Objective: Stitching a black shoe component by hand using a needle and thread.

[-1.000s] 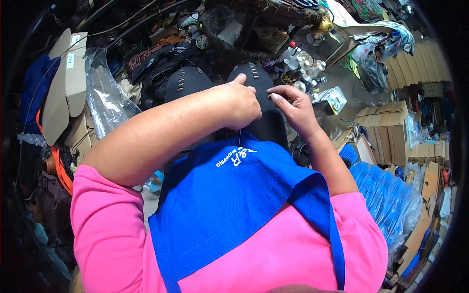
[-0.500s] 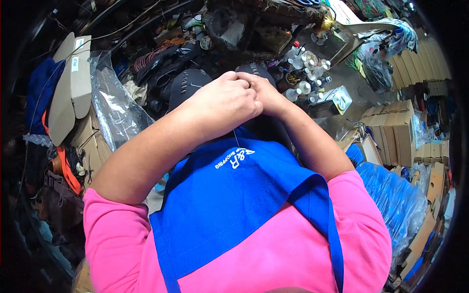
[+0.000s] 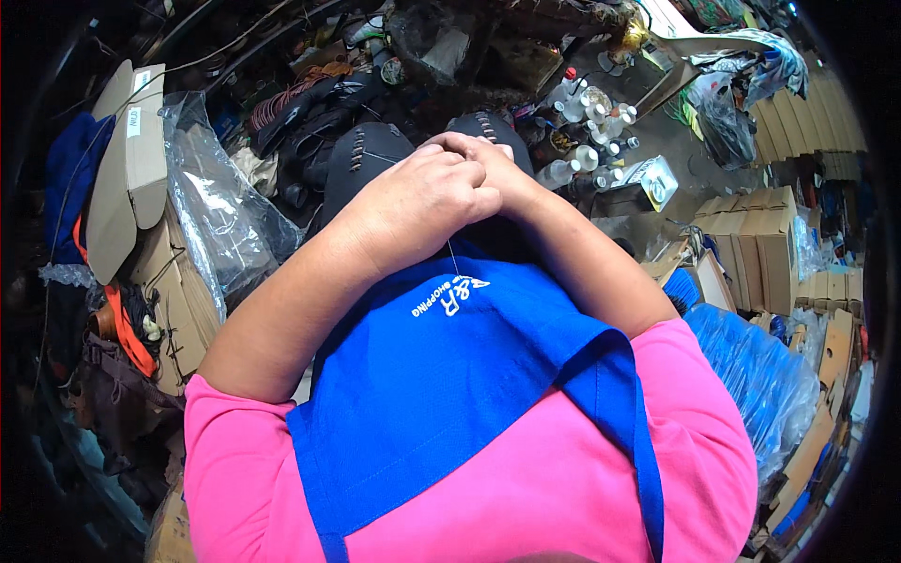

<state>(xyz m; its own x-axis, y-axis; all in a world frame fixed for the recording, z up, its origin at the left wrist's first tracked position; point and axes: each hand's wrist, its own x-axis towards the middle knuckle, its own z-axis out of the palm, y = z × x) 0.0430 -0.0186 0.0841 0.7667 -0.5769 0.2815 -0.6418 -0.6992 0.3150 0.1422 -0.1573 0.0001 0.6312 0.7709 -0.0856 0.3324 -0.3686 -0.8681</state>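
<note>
My left hand (image 3: 427, 195) is closed, with its knuckles toward me and its fingers against my right hand (image 3: 496, 172). The right hand is also closed, its fingers bent over at the far side. What they hold between them is hidden behind the left hand. A thin pale thread (image 3: 454, 258) runs from below the left hand down to the blue apron (image 3: 404, 375) over my lap. Just beyond the hands are two rounded black cloth-like forms, a left one (image 3: 374, 141) and a right one (image 3: 466, 124), each with a row of brownish stitches.
Clear plastic bottles (image 3: 593, 122) and a pale rectangular can (image 3: 648, 181) stand at the far right. Cardboard pieces (image 3: 751, 249) and a plastic-wrapped blue bundle (image 3: 755, 380) lie at right. Clear plastic sheeting (image 3: 218, 202) and cardboard forms (image 3: 141, 155) are at left.
Both hands stay together and have shifted slightly; the left hand has turned a little, its thumb side now pointing right. My left elbow has moved inward to the right.
</note>
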